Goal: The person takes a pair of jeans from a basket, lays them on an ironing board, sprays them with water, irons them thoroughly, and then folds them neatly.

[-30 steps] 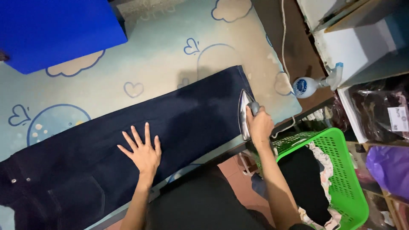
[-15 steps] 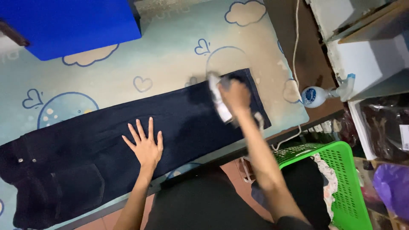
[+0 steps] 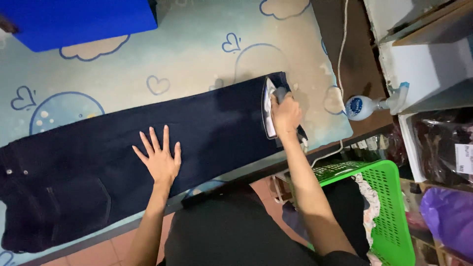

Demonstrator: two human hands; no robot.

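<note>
Dark navy trousers [image 3: 148, 148] lie flat and lengthwise across the surface [image 3: 197, 64], which has a pale blue cover printed with clouds and hearts. Waistband end sits at the left edge, leg end near the right edge.

Left hand [image 3: 160, 160]: palm down on the trousers, about mid-length, close to the near edge. Grip spread wide, fingers fanned, pinching nothing, just pressing the cloth flat.

Right hand [image 3: 286, 114]: grip wrapped tight around the handle of an iron [image 3: 270, 111]. Iron rests on the leg end of the trousers, near the right edge of the surface, soleplate down, nose pointing to the far edge.

The two hands are well apart, with a bare stretch of cloth between them.

Around it:
- blue box [image 3: 74, 22] at the far left corner of the surface
- white spray bottle [image 3: 364, 106] with a blue label, lying just off the right edge
- white cord [image 3: 341, 44] running along the right side, beyond the edge
- green plastic basket [image 3: 389, 207] with clothes, on the floor below the near right corner
- shelf with bagged goods at far right, details too small to tell
</note>
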